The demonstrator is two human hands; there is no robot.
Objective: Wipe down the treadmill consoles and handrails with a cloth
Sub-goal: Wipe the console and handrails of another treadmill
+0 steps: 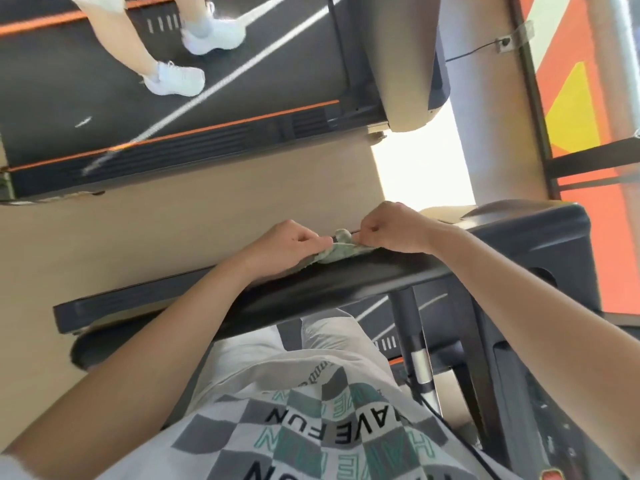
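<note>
The 1 pale green cloth (pixel 341 250), crumpled into a narrow bunch, lies on top of the 1 black handrail (pixel 346 284), where my left hand (pixel 289 245) grips its left end with curled fingers and my right hand (pixel 394 230) pinches its right end, fingers likewise curled.

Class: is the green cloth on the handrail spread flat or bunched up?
Bunched up. The cloth lies crumpled on the handrail, pinched between the left hand and right hand.
</note>
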